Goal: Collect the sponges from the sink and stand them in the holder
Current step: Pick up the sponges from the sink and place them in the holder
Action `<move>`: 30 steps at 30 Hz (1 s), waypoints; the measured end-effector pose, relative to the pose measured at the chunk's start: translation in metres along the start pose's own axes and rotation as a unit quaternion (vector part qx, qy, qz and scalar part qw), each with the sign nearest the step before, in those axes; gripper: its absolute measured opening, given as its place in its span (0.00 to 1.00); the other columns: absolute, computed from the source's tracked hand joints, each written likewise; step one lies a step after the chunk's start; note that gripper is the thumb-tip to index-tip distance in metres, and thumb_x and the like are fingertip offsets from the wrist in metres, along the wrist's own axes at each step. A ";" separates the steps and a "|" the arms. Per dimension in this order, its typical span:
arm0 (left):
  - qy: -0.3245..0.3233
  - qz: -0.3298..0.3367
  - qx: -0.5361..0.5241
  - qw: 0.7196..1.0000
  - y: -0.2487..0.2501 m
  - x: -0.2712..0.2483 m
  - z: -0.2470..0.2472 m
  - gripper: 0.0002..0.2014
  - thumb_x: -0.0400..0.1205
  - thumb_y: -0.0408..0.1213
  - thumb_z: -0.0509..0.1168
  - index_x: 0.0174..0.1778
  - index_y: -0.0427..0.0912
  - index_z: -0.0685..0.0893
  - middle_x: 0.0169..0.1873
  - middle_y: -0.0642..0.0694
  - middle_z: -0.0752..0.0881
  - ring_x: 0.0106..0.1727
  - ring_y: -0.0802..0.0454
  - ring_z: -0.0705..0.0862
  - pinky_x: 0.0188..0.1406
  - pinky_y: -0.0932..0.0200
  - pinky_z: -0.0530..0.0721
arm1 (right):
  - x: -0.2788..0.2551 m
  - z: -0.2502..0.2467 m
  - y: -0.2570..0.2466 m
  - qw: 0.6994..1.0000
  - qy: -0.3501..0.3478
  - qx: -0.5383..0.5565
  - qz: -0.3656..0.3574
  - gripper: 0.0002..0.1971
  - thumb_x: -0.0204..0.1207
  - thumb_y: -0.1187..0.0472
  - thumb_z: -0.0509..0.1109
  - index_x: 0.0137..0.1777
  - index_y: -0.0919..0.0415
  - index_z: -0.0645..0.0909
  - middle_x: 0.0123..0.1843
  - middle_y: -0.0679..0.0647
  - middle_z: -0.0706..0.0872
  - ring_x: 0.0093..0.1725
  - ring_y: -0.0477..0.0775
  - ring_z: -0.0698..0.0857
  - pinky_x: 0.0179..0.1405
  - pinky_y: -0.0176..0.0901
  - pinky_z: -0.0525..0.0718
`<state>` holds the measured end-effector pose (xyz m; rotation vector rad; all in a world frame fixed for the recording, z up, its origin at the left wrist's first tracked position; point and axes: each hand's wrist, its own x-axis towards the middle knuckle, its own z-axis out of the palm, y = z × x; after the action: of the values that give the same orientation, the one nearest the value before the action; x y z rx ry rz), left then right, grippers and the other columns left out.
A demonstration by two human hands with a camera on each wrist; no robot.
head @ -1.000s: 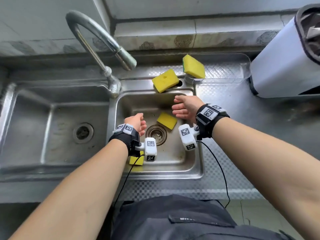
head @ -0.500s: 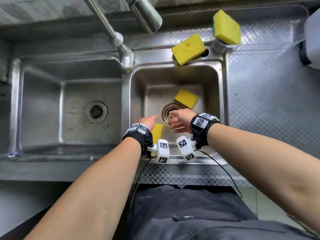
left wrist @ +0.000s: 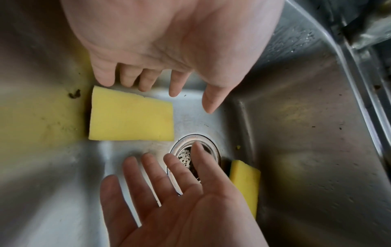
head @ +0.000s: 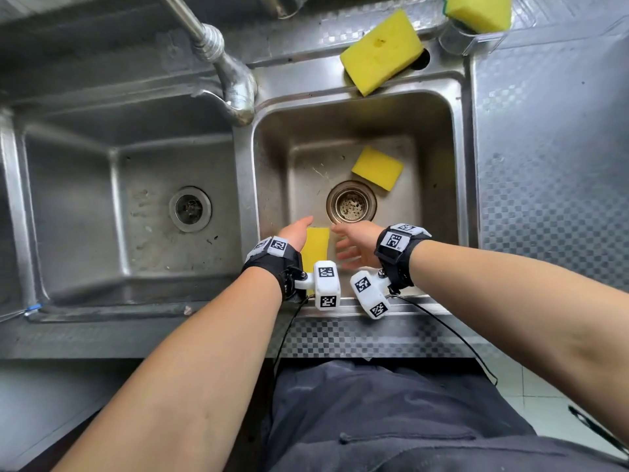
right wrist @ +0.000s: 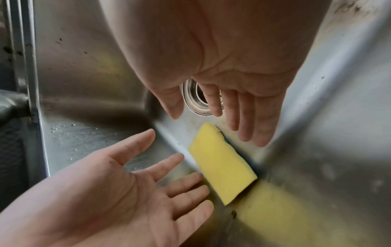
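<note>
In the right basin [head: 439, 199] a yellow sponge [head: 317, 245] lies flat against the near wall; it also shows in the wrist views [left wrist: 131, 117] [right wrist: 222, 163]. My left hand [head: 299, 233] [left wrist: 175, 88] hovers open just left of it, not touching. My right hand [head: 350, 245] [right wrist: 213, 107] hovers open just right of it, palm facing the left. A second sponge [head: 377, 168] [left wrist: 245, 182] lies beyond the drain [head: 351, 202]. A third sponge [head: 381, 51] rests on the sink's back rim. A fourth [head: 480, 10] stands in the clear holder [head: 456, 40].
The tap's pipe [head: 218, 52] rises between the two basins at the back. The left basin [head: 85, 199] holds only its drain. A patterned steel counter [head: 544, 165] runs to the right of the sink.
Both hands have come back to the near side of the right basin and flank the sponge by the near wall. The right hand dropped from the back rim. The view tilted down.
</note>
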<state>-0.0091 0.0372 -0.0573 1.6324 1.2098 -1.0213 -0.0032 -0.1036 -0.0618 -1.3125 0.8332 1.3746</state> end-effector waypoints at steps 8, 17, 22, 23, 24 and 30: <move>-0.003 -0.038 -0.030 0.999 0.000 0.002 0.001 0.31 0.74 0.60 0.63 0.69 0.46 0.79 0.70 0.39 0.79 0.68 0.38 0.81 0.71 0.41 0.77 | 0.003 0.011 0.002 0.999 -0.036 0.015 -0.007 0.21 0.78 0.45 0.65 0.63 0.60 0.79 0.62 0.61 0.87 0.62 0.63 0.85 0.57 0.55 0.84; -0.039 0.039 -0.048 0.997 0.036 -0.071 0.001 0.13 0.81 0.50 0.63 0.56 0.48 0.79 0.43 0.49 0.84 0.38 0.53 0.82 0.36 0.59 0.74 | -0.060 -0.017 -0.028 0.992 0.071 0.018 -0.099 0.20 0.76 0.45 0.66 0.61 0.57 0.82 0.57 0.53 0.88 0.51 0.52 0.84 0.56 0.50 0.81; -0.053 0.136 -0.036 0.989 0.073 -0.114 0.010 0.08 0.78 0.50 0.66 0.43 0.49 0.82 0.31 0.50 0.80 0.27 0.56 0.76 0.28 0.64 0.71 | -0.112 -0.045 -0.047 0.978 0.073 0.060 -0.188 0.11 0.78 0.49 0.65 0.47 0.55 0.84 0.44 0.51 0.88 0.41 0.50 0.85 0.44 0.43 0.81; -0.058 0.148 -0.034 0.987 0.079 -0.123 0.012 0.08 0.78 0.49 0.67 0.44 0.48 0.82 0.30 0.49 0.79 0.26 0.55 0.76 0.26 0.64 0.72 | -0.120 -0.051 -0.050 0.974 0.077 0.065 -0.201 0.11 0.78 0.49 0.66 0.47 0.55 0.84 0.44 0.52 0.88 0.41 0.50 0.85 0.43 0.43 0.81; -0.064 0.160 -0.036 0.984 0.085 -0.132 0.014 0.07 0.78 0.47 0.66 0.44 0.48 0.82 0.30 0.48 0.79 0.25 0.54 0.77 0.24 0.63 0.73 | -0.127 -0.056 -0.052 0.971 0.080 0.073 -0.212 0.11 0.77 0.50 0.66 0.46 0.56 0.84 0.43 0.52 0.88 0.41 0.50 0.85 0.42 0.43 0.81; -0.057 0.235 -0.098 0.965 0.118 -0.173 0.023 0.06 0.76 0.40 0.63 0.44 0.42 0.80 0.36 0.42 0.83 0.26 0.49 0.84 0.24 0.61 0.81 | -0.165 -0.092 -0.070 0.948 0.114 0.105 -0.277 0.19 0.78 0.51 0.67 0.64 0.62 0.81 0.56 0.58 0.85 0.50 0.51 0.85 0.43 0.42 0.81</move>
<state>0.0674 -0.0555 0.1153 1.5756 0.7646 -0.6626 0.0701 -0.2073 0.0947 -1.4138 0.6675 0.6839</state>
